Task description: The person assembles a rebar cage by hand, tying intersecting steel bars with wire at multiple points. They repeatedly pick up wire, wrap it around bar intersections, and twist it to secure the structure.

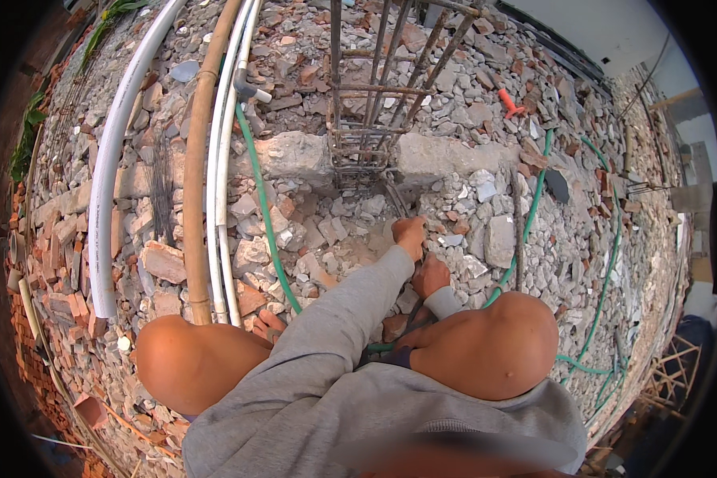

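Observation:
Both of my hands are closed one behind the other on a dark, thin metal bar (397, 199) slanting over the rubble. My left hand (409, 236) is the farther one, its fingers curled round the bar. Close behind it, my right hand (431, 276) makes a fist on what looks like the same bar. The bar's far end meets the foot of a rusty rebar cage (374, 131), which stands upright in a gap of a low concrete beam (458, 154). My fingers hide the bar's middle, so its exact kind is unclear.
Broken brick and concrete cover the ground. A thick white pipe (113, 183), a bamboo pole (197, 159) and thin white pipes (217, 207) lie at left. A green hose (261, 191) passes between my knees. An orange-red plastic piece (511, 103) lies beyond the beam.

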`<action>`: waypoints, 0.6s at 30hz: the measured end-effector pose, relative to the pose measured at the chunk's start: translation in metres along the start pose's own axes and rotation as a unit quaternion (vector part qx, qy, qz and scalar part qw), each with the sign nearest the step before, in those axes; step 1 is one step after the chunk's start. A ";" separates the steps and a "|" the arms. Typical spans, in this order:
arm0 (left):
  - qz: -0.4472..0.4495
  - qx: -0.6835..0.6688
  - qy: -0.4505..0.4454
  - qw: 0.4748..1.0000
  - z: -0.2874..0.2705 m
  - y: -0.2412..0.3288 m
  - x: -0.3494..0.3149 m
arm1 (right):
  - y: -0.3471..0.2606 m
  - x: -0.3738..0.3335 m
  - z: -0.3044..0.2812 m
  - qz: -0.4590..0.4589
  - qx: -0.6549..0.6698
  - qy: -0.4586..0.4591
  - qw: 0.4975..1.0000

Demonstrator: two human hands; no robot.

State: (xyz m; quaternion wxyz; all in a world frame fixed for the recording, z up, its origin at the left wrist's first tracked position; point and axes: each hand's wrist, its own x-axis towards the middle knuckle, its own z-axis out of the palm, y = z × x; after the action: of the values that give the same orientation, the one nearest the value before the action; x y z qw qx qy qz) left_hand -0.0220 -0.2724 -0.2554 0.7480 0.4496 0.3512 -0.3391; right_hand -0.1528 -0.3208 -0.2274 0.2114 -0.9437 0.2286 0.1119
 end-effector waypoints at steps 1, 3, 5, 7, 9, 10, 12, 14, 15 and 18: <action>0.004 0.015 -0.010 1.000 -0.002 0.002 -0.001 | 0.003 0.002 0.011 0.000 0.020 0.011 1.000; -0.023 -0.008 -0.059 0.998 -0.013 0.006 -0.009 | 0.012 0.006 0.025 -0.030 0.101 -0.002 0.994; -0.079 -0.072 -0.119 0.987 -0.031 0.012 -0.018 | 0.020 0.010 0.025 0.030 0.323 -0.126 0.937; -0.082 -0.136 -0.172 0.972 -0.044 0.018 -0.025 | 0.024 0.012 0.015 0.138 0.576 -0.315 0.742; -0.100 -0.161 -0.238 0.953 -0.053 0.022 -0.025 | 0.021 0.010 0.000 0.135 0.597 -0.356 0.706; -0.113 -0.156 -0.289 0.938 -0.055 0.024 -0.023 | 0.016 0.007 -0.007 0.126 0.585 -0.357 0.717; -0.123 -0.145 -0.316 0.930 -0.054 0.022 -0.017 | 0.004 0.004 -0.019 0.105 0.559 -0.359 0.740; -0.120 -0.124 -0.244 0.954 -0.046 0.018 -0.011 | -0.008 0.000 -0.027 0.038 0.404 -0.258 0.877; -0.093 -0.103 -0.214 0.967 -0.039 0.013 -0.009 | -0.013 -0.007 -0.028 -0.015 0.246 -0.142 0.959; -0.033 -0.031 -0.066 0.997 -0.011 -0.002 -0.006 | -0.019 -0.015 -0.022 -0.034 -0.005 0.042 0.999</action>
State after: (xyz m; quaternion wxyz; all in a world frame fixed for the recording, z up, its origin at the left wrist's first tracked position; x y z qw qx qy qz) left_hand -0.0291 -0.2623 -0.2545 0.7715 0.3910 0.3264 -0.3812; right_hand -0.1546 -0.3094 -0.1967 0.2011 -0.9558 0.2041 0.0663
